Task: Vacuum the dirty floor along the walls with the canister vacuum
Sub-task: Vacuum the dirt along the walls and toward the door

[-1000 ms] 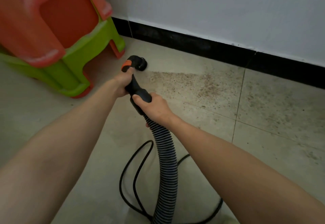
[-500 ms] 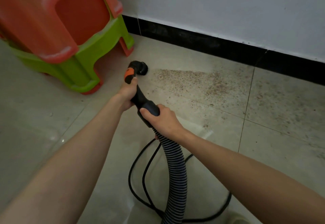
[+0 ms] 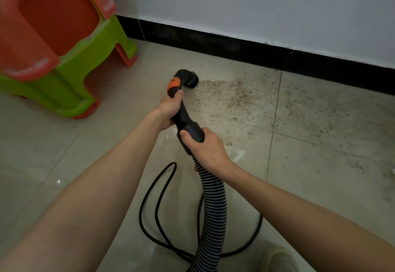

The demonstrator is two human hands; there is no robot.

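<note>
The black vacuum wand (image 3: 184, 115) has an orange collar and ends in a round black brush nozzle (image 3: 188, 79) that touches the floor tiles. My left hand (image 3: 168, 109) grips the wand just below the orange collar. My right hand (image 3: 206, 145) grips the thicker black cuff where the ribbed grey hose (image 3: 212, 209) joins. A patch of brown grit (image 3: 233, 94) lies on the tiles just right of the nozzle, and thinner dirt (image 3: 333, 117) spreads further right along the black skirting board (image 3: 235, 46). The canister is out of view.
Stacked orange and green plastic stools (image 3: 64, 43) stand at the left, close to the nozzle. A black power cord (image 3: 158, 205) loops on the floor beneath my arms. A light shoe (image 3: 277, 259) shows at the bottom right. The white wall (image 3: 256, 4) runs behind.
The nozzle has slid a little to the right, up to the left edge of the grit patch. Both hands keep the same grip on the wand.
</note>
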